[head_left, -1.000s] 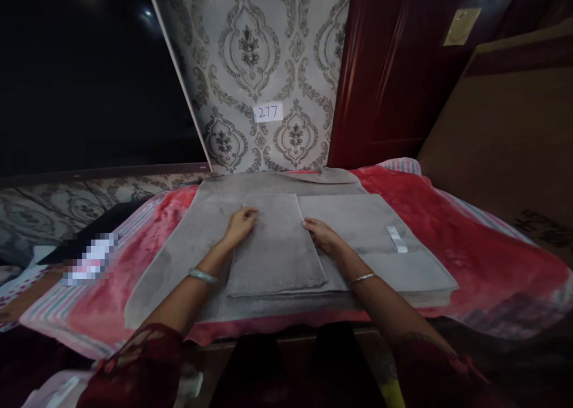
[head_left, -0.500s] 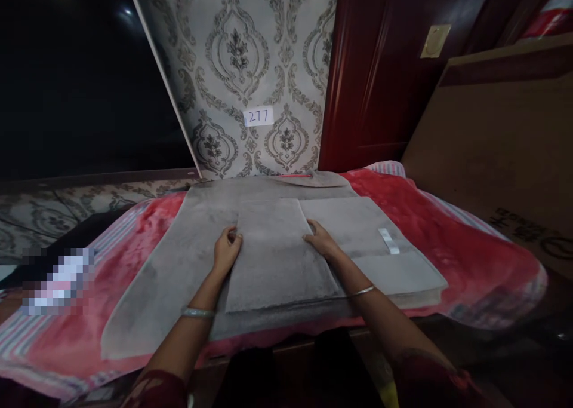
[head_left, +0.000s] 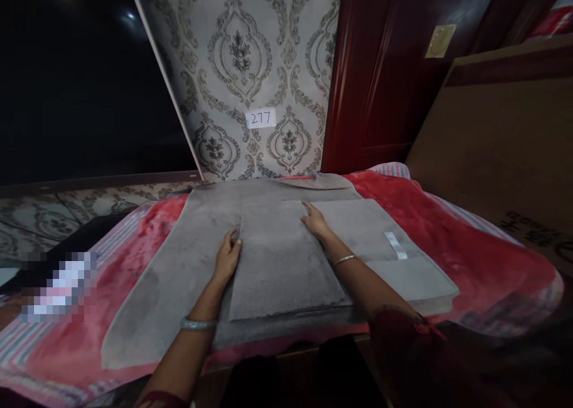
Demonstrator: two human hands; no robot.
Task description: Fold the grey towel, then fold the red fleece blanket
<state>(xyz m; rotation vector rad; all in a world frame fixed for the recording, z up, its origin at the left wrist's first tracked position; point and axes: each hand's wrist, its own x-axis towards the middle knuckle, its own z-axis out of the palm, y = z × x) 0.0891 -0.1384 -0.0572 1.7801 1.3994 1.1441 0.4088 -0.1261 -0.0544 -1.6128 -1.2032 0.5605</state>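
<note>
A grey plush cloth [head_left: 165,264] lies spread over a red blanket. On it is a folded section, with a smooth rectangular top panel [head_left: 282,264] in the middle and a further layer [head_left: 353,223] to its right bearing a white label [head_left: 396,245]. At the panel's left edge rests my left hand [head_left: 227,257], fingers stretched forward and the thumb apart. My right hand [head_left: 316,220] is by the panel's upper right corner, index finger and thumb apart; its other fingers are partly hidden. Neither hand visibly grips the fabric.
The red blanket [head_left: 416,235] shows on both sides, with striped borders. A dark screen [head_left: 80,85] stands at the left, a large cardboard box [head_left: 496,133] at the right. Behind are a patterned wall with a paper numbered 277 [head_left: 261,118] and a dark red door [head_left: 380,67].
My right hand has moved away from me along the panel's right edge, up to its far corner. The left hand stays at the left edge, its fingers straighter now.
</note>
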